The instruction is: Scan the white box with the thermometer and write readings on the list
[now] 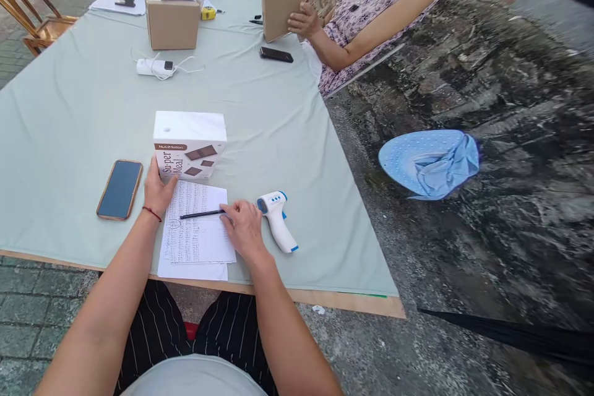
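Note:
My left hand (pixel 158 190) grips the lower left corner of a white "Super Meal" box (pixel 190 127), which stands upright on the table. Between the thumb and fingers of my right hand (pixel 245 229) is the end of a black pen (pixel 200 215). The pen lies low across printed sheets of paper (pixel 204 246), its tip pointing left. A white and blue infrared thermometer (pixel 279 223) rests just right of my right hand. Left of my left hand lies a smartphone (pixel 119 190) with a dark screen.
A cloth-covered table (pixel 69 154) stretches ahead. Farther up are a white power strip (pixel 155 67), a brown cardboard box (pixel 172 25), a yellow tape measure (pixel 208 13) and a black phone (pixel 276 54). Another person's hand (pixel 305 20) holds a flat carton (pixel 283 3). A blue hat (pixel 427 161) lies off the table.

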Demonstrator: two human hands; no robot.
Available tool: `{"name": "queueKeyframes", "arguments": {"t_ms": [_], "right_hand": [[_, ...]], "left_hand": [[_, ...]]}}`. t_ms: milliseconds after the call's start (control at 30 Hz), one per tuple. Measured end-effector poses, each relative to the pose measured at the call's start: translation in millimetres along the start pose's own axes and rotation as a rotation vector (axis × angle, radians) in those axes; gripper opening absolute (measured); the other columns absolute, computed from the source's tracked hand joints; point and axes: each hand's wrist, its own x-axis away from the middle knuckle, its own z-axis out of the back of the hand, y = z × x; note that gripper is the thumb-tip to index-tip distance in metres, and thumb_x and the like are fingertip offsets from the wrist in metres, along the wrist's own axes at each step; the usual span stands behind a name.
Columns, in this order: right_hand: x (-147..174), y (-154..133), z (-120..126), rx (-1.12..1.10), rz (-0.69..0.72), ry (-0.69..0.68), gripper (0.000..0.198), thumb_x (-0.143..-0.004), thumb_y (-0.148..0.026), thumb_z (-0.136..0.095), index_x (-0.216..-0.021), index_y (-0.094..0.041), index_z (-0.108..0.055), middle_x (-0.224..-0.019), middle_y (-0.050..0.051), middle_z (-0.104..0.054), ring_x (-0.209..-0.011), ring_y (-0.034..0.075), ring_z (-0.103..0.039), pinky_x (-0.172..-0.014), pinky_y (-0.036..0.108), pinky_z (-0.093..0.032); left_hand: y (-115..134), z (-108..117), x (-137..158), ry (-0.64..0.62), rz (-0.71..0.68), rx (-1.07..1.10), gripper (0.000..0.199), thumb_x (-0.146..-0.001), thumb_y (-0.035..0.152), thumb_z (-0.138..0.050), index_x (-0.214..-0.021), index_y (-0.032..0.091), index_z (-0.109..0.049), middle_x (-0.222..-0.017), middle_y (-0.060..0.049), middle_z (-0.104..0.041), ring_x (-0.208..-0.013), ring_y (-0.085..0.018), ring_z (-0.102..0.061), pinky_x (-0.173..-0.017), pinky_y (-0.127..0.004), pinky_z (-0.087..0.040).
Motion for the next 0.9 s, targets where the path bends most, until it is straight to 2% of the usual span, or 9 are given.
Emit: {"name": "queueKeyframes", "arguments": {"t_ms": [67, 133, 233, 333, 433, 533, 733, 900], "right_hand": [[-0.9, 2.9, 2.9, -0.043, 0.021, -0.027, 0.017, -0.089, -0.016, -0.056, -0.093, -0.023, -0.071, -0.086, 0.005, -0.061, -0.085, 0.022, -0.054, -0.083, 0.040, -0.038], [1.1, 7.1, 8.3, -0.150, 0.014, 0.003, 0.014, -0.091, -0.020, -0.054, -0.088, -0.022, -0.068, -0.080, 0.003, -0.061, -0.081, 0.020, -0.055, -0.082, 0.039, -0.039], [5.8, 6.9, 13.3, -0.426, -0.144, 0.193, 0.010, -0.090, -0.029, -0.055, -0.089, -0.022, -0.061, -0.075, 0.001, -0.059, -0.071, 0.017, -0.054, -0.073, 0.035, -0.042], [7.5, -5.3, 9.3, -0.751, -0.344, 0.346, 0.012, -0.084, -0.033, -0.060, -0.085, -0.022, -0.055, -0.072, -0.002, -0.057, -0.064, 0.014, -0.052, -0.065, 0.031, -0.045], [4.4, -22.3, 0.9, -0.917, -0.396, 0.272, 0.010, -0.079, -0.031, -0.061, -0.082, -0.022, -0.057, -0.070, -0.003, -0.058, -0.064, 0.014, -0.055, -0.065, 0.030, -0.047], [0.1, -34.9, -6.5, -0.904, -0.381, 0.164, 0.010, -0.076, -0.031, -0.060, -0.081, -0.022, -0.062, -0.070, -0.002, -0.061, -0.065, 0.014, -0.056, -0.064, 0.030, -0.047], [-0.3, -41.9, -18.1, -0.806, -0.408, 0.167, 0.008, -0.070, -0.029, -0.056, -0.074, -0.023, -0.058, -0.060, -0.005, -0.056, -0.053, 0.012, -0.047, -0.054, 0.027, -0.042], [1.8, -41.2, -18.2, -0.762, -0.382, 0.143, 0.007, -0.071, -0.028, -0.055, -0.066, -0.023, -0.055, -0.056, -0.006, -0.053, -0.052, 0.011, -0.045, -0.054, 0.026, -0.041]], "left_hand": [[6.4, 1.3, 5.2, -0.029, 0.041, -0.133, 0.121, -0.068, 0.041, -0.083, -0.157, 0.018, -0.005, -0.152, -0.020, -0.042, -0.144, -0.038, -0.036, -0.121, -0.057, -0.020], [13.5, 3.6, 10.9, -0.080, 0.089, -0.260, 0.146, -0.058, 0.040, -0.090, -0.154, 0.016, 0.017, -0.158, -0.025, -0.030, -0.149, -0.041, -0.023, -0.121, -0.062, -0.006], [22.2, 8.1, 18.4, -0.205, 0.106, -0.386, 0.162, -0.049, 0.044, -0.093, -0.148, 0.019, 0.033, -0.163, -0.027, -0.010, -0.152, -0.040, -0.011, -0.120, -0.065, 0.002], [25.8, 11.0, 22.9, -0.301, 0.084, -0.446, 0.167, -0.043, 0.053, -0.092, -0.147, 0.024, 0.036, -0.165, -0.025, 0.002, -0.153, -0.041, -0.004, -0.117, -0.067, 0.008], [26.2, 10.6, 24.9, -0.322, 0.090, -0.473, 0.169, -0.041, 0.058, -0.091, -0.147, 0.023, 0.036, -0.164, -0.025, 0.004, -0.153, -0.042, 0.000, -0.117, -0.067, 0.009], [27.3, 8.2, 25.7, -0.317, 0.103, -0.520, 0.170, -0.041, 0.057, -0.091, -0.146, 0.021, 0.038, -0.164, -0.025, 0.003, -0.153, -0.041, 0.001, -0.118, -0.065, 0.007], [30.9, 4.9, 27.4, -0.316, 0.106, -0.589, 0.169, -0.042, 0.055, -0.091, -0.146, 0.018, 0.036, -0.164, -0.025, 0.006, -0.153, -0.040, 0.001, -0.119, -0.065, 0.005], [31.6, 4.4, 29.2, -0.315, 0.105, -0.570, 0.168, -0.042, 0.057, -0.091, -0.147, 0.019, 0.036, -0.164, -0.025, 0.005, -0.154, -0.039, 0.002, -0.119, -0.064, 0.007]]}}
